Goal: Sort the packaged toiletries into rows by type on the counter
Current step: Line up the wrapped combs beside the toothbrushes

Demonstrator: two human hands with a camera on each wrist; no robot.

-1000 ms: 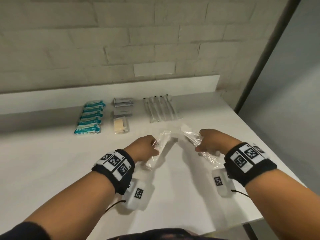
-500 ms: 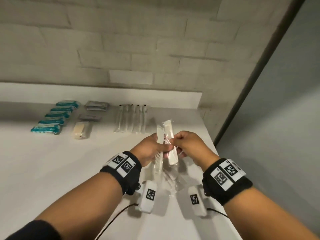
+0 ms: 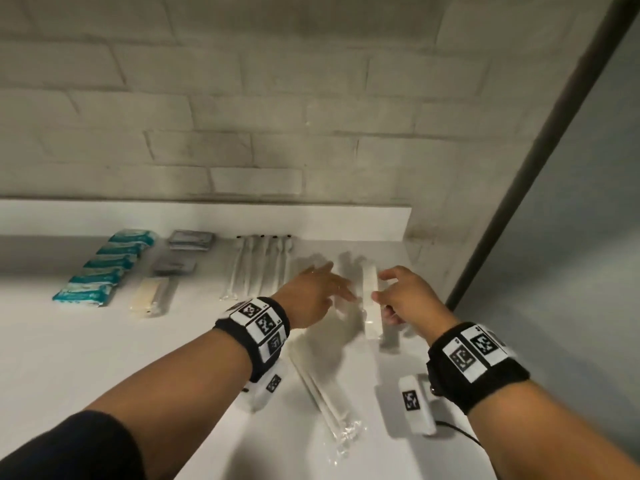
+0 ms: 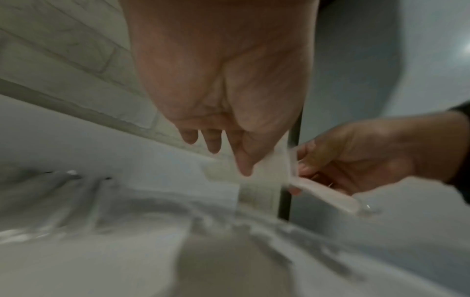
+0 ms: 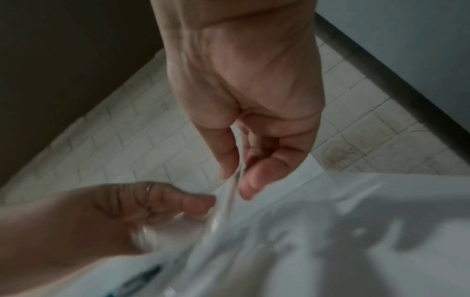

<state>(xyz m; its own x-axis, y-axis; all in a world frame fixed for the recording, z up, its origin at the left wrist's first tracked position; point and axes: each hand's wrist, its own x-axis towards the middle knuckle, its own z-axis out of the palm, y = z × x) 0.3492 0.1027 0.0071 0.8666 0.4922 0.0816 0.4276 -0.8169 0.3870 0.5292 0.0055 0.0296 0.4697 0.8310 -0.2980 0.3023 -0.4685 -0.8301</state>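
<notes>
Pale brick wall (image 3: 311, 98) rises behind the white desk (image 3: 86, 358) where I stand, both arms stretched toward its far right corner. My right hand (image 3: 405, 299) pinches a wrapped white comb (image 3: 371, 299) between thumb and fingers; the right wrist view shows the clear wrapper edge caught there. My left hand (image 3: 315, 292) reaches out just beside it with fingers straight and spread, fingertips touching the comb's near-left side; whether another packet lies under that palm I cannot tell. Behind my hands, toward my body and between my wrists, a clear-wrapped bundle of long white sticks (image 3: 329, 403) lies slanted on the desk. Left of my left hand, near the wall, stands a row of wrapped toothbrushes (image 3: 259, 268); further left come grey sachets (image 3: 190, 240) with a cream packet (image 3: 152, 296) nearer me, then a line of teal packets (image 3: 107, 268) furthest left. Both wrists wear black bands with printed square markers (image 3: 263, 323).
</notes>
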